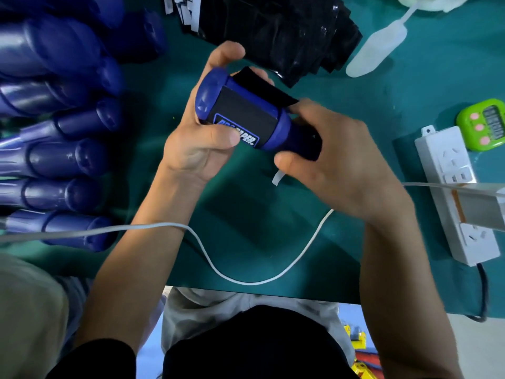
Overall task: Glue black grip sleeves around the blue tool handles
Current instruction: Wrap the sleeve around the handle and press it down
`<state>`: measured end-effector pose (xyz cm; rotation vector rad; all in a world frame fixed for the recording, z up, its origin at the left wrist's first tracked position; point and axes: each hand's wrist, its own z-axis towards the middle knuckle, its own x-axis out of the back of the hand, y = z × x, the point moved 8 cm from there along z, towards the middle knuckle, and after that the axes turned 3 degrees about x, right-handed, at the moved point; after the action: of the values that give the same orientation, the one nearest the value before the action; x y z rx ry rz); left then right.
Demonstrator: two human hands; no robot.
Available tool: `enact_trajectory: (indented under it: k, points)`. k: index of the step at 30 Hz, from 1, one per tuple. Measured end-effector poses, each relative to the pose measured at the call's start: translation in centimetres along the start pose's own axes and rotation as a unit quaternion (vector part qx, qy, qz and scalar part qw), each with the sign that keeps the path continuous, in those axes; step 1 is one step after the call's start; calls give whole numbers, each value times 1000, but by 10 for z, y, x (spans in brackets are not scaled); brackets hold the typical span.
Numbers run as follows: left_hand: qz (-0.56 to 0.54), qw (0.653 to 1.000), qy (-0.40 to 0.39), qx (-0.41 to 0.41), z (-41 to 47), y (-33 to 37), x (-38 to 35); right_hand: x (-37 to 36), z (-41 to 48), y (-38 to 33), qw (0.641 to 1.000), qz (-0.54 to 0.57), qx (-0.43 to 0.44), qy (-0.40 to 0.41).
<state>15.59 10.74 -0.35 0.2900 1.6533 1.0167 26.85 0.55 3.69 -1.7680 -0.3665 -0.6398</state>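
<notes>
A blue tool handle [216,90] is held above the green table [246,228], partly wrapped in a black grip sleeve [243,113] with a blue and white logo. My left hand [196,143] grips the handle's wide end, thumb pressing on the sleeve near the logo. My right hand [336,160] curls round the narrow end, its fingers on the loose flap of the sleeve, which sticks up off the handle. A white backing strip [278,177] hangs below my right thumb.
Several bare blue handles [60,157] lie stacked at the left. A pile of black sleeves [287,31] lies at the back. A white power strip [459,192] and a green timer [486,124] are at the right. A white cable [218,266] loops across the front.
</notes>
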Motion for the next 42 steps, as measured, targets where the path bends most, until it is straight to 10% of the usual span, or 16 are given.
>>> enact_trajectory:
  k: [6,13,18,24,32,42]
  points:
    - [-74,990,120,-4,-5,3,10,-7,9,-10,996,59,13,-64]
    - [4,948,313,48,-11,-7,28,-25,3,-9,988,128,-6,82]
    - [205,943,243,99,-8,-18,4,-27,3,5,979,123,-40,157]
    - [176,951,235,91,-11,-13,5,-11,4,16,984,158,19,73]
    - [228,961,98,117,-7,-17,-8,35,-8,10,944,68,101,308]
    - [341,908,44,238,-5,-19,3,24,-5,7,945,-123,196,231]
